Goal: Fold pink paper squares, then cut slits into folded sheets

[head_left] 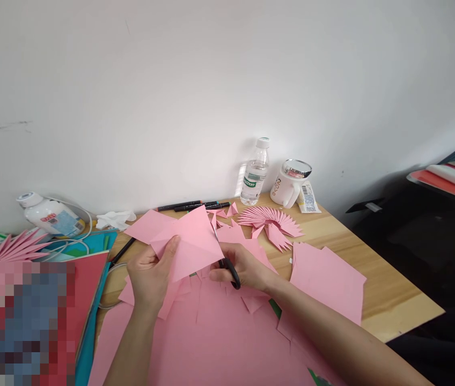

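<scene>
My left hand [151, 271] pinches a piece of pink paper [193, 241] between thumb and fingers, holding it above the table. Creases cross the sheet, and a second pink part sticks out to its left. My right hand [241, 265] is closed around black-handled scissors [231, 272]. Their blades stand at the paper's right edge; whether they touch it I cannot tell. Beneath both hands lie large pink sheets [219, 332] and smaller cut pieces. Small folded pink triangles [232, 209] lie just behind the scissors.
Behind my hands stand a water bottle [255, 174] and a white mug [291, 185]. A fan of folded pink paper [270, 217] and a pink stack [328, 279] lie to the right. Black pens [195, 206] line the wall side. At left are a white bottle [52, 214] and cables.
</scene>
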`<state>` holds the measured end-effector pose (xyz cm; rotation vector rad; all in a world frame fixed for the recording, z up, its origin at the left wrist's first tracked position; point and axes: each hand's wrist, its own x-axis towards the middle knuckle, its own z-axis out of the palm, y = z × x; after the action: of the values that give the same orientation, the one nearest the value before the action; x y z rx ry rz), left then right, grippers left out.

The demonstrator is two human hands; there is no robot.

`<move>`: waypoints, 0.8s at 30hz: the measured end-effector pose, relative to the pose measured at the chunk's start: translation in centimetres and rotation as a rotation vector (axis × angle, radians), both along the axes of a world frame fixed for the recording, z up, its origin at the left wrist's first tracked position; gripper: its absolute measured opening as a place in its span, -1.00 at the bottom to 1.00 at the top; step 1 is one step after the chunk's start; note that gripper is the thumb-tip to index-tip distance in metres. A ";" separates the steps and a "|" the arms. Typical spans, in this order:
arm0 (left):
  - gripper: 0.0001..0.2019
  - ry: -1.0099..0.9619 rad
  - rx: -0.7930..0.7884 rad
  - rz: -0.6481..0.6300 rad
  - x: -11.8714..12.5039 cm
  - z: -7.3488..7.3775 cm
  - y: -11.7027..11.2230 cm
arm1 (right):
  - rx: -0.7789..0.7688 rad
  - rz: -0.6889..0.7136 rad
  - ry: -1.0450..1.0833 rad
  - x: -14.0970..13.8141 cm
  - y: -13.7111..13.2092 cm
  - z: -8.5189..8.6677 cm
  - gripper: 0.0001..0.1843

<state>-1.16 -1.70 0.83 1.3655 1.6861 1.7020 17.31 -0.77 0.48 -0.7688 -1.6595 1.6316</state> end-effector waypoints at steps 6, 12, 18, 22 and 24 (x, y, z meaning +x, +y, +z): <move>-0.78 0.033 -0.009 -0.008 0.0 0.1 -0.1 | 0.020 -0.021 -0.015 -0.1 0.0 0.1 -0.65; -0.79 0.061 -0.026 0.007 0.2 0.4 -0.2 | -0.045 -0.041 -0.016 -0.1 -0.1 0.0 -0.69; -0.77 0.045 -0.028 0.004 0.2 0.4 -0.2 | -0.090 -0.073 -0.019 -0.2 -0.2 0.0 -0.72; -0.78 0.036 -0.040 0.000 0.1 0.3 -0.2 | -0.115 -0.077 -0.020 -0.3 -0.2 -0.2 -0.75; -0.80 0.014 -0.031 0.002 0.1 0.2 -0.1 | -0.121 -0.069 -0.019 -0.3 -0.2 -0.2 -0.76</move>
<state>-1.08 -1.80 1.06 1.3658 1.7149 1.6638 17.00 -0.95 0.25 -0.8941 -1.5406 1.6932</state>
